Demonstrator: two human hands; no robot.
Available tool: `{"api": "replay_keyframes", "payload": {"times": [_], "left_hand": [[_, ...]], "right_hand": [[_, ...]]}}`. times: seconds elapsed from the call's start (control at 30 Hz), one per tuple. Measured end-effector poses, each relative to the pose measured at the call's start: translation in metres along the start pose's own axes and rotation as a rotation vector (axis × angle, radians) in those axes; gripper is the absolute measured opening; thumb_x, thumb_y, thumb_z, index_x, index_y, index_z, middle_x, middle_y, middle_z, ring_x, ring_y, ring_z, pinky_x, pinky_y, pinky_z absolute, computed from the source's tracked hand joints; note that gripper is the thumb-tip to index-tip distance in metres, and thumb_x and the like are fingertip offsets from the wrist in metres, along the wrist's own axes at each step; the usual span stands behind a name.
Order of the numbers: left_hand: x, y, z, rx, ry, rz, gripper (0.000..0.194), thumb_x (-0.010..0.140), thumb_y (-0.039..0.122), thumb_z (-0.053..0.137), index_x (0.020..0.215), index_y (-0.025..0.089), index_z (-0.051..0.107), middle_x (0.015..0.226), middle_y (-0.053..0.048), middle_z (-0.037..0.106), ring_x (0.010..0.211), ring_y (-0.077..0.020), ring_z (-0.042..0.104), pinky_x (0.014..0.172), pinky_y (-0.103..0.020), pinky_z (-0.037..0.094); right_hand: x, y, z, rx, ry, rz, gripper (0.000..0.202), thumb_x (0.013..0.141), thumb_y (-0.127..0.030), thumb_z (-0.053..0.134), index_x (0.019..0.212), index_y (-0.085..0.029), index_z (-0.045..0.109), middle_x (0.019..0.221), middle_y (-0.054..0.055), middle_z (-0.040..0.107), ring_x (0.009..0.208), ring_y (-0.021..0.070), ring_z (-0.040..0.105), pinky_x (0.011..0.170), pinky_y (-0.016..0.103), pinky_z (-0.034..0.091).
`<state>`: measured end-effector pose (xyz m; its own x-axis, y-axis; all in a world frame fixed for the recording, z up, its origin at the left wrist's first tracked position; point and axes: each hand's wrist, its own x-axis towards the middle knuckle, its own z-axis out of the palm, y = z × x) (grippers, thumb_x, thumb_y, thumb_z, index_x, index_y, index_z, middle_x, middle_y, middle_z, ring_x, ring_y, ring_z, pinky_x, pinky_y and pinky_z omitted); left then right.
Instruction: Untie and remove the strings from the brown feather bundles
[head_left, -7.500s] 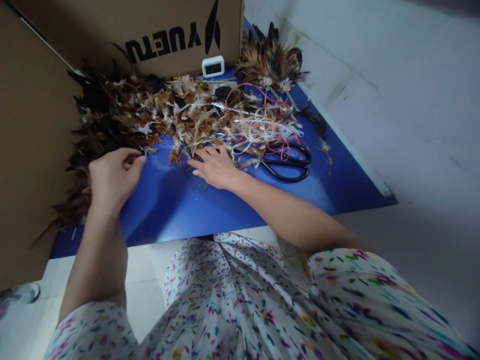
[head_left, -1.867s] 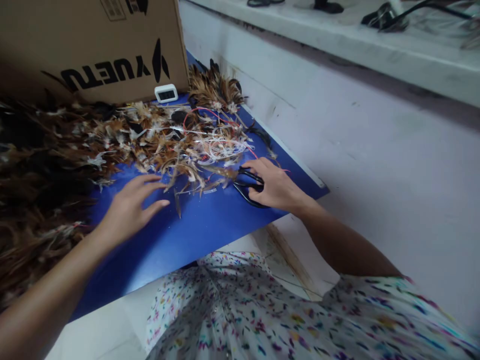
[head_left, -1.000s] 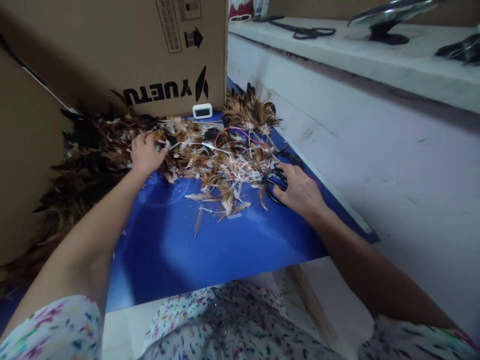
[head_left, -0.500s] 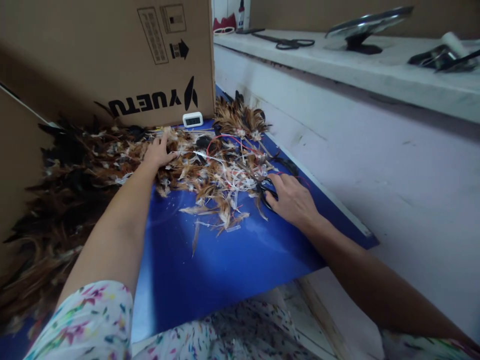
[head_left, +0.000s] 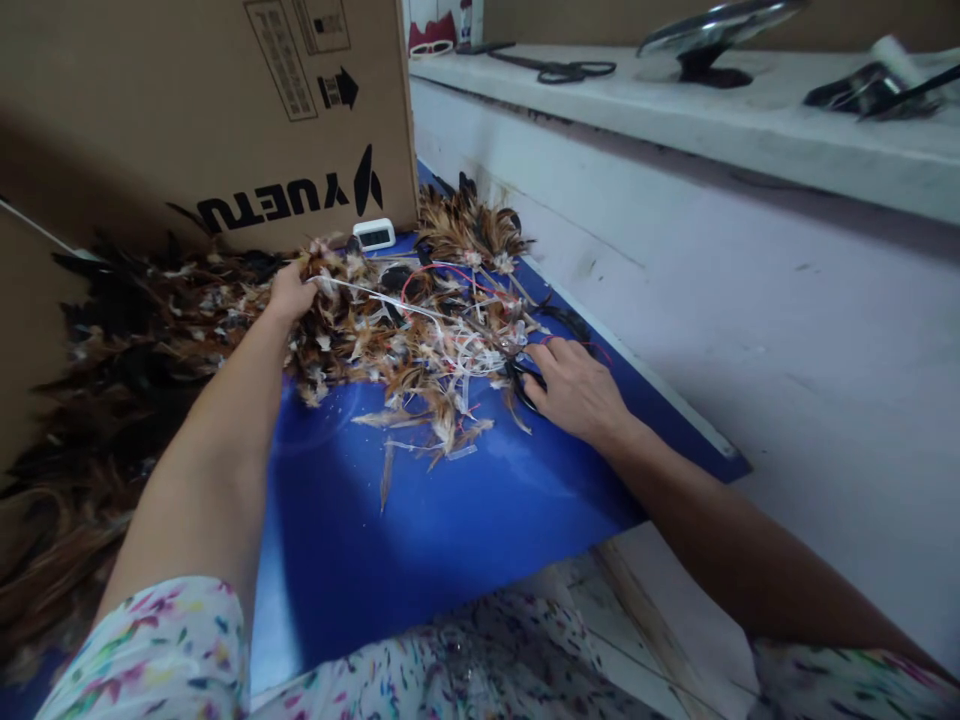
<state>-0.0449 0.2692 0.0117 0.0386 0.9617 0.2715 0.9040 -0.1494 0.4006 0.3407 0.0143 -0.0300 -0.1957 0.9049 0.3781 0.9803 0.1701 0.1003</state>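
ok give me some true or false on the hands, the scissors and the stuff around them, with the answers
1. The right hand is on black-handled scissors. True.
2. The left hand lies flat on bare blue tabletop. False: it is at the feathers.
3. Another pair of scissors lies on the ledge. True.
4. The small white display is on the ledge. False: it is on the blue tabletop, by the cardboard box.

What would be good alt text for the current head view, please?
The left hand pinches white string amid brown feathers on a blue table, while the right hand grips black-handled scissors. Behind stand a small white clock and a cardboard box; a pale shelf runs along the upper right.
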Motion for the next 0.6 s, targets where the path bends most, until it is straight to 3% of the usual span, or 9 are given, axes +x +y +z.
{"api": "replay_keyframes", "payload": {"times": [0.1, 0.23, 0.3, 0.43, 0.6], "left_hand": [[-0.019, 0.002, -0.015, -0.318, 0.024, -0.023, 0.062, 0.088, 0.051, 0.058, 0.133, 0.008, 0.052, 0.122, -0.001, 0.069, 0.098, -0.0093, 0.061, 0.094, -0.027, 0.052], [-0.055, 0.011, -0.036, -0.580, 0.003, 0.024, 0.085, 0.063, 0.071, 0.076, 0.121, 0.014, 0.054, 0.115, 0.004, 0.069, 0.091, -0.0076, 0.059, 0.090, -0.029, 0.054], [-0.072, 0.014, -0.043, -0.603, -0.024, 0.027, 0.087, 0.056, 0.072, 0.079, 0.118, 0.016, 0.054, 0.116, 0.001, 0.070, 0.091, -0.0098, 0.060, 0.089, -0.032, 0.056], [-0.099, 0.016, -0.054, -0.581, -0.148, 0.123, 0.088, 0.057, 0.064, 0.081, 0.125, 0.016, 0.052, 0.124, -0.006, 0.069, 0.101, -0.0169, 0.063, 0.094, -0.036, 0.056], [-0.122, 0.019, -0.069, -0.322, -0.350, 0.262, 0.076, 0.063, 0.044, 0.075, 0.129, 0.014, 0.055, 0.130, -0.009, 0.067, 0.117, -0.0256, 0.062, 0.105, -0.039, 0.051]], "right_hand": [[0.001, 0.000, 0.001, 0.016, -0.005, -0.001, 0.029, 0.096, -0.030, 0.046, 0.109, -0.013, 0.066, 0.102, 0.015, 0.066, 0.097, 0.0293, 0.057, 0.087, 0.037, 0.046], [0.001, 0.000, 0.003, 0.027, -0.003, -0.002, 0.031, 0.096, -0.030, 0.045, 0.107, -0.012, 0.067, 0.103, 0.018, 0.065, 0.097, 0.0300, 0.055, 0.087, 0.039, 0.046], [0.001, 0.001, 0.005, 0.023, 0.010, -0.006, 0.032, 0.097, -0.029, 0.043, 0.107, -0.012, 0.068, 0.103, 0.018, 0.065, 0.097, 0.0299, 0.055, 0.086, 0.039, 0.046], [0.001, 0.001, 0.006, 0.022, 0.014, -0.002, 0.034, 0.097, -0.031, 0.041, 0.106, -0.012, 0.068, 0.104, 0.018, 0.065, 0.097, 0.0302, 0.055, 0.085, 0.039, 0.046], [0.002, 0.001, 0.005, 0.062, -0.004, 0.012, 0.033, 0.096, -0.029, 0.042, 0.106, -0.011, 0.067, 0.106, 0.020, 0.065, 0.099, 0.0314, 0.054, 0.085, 0.040, 0.045]]}}
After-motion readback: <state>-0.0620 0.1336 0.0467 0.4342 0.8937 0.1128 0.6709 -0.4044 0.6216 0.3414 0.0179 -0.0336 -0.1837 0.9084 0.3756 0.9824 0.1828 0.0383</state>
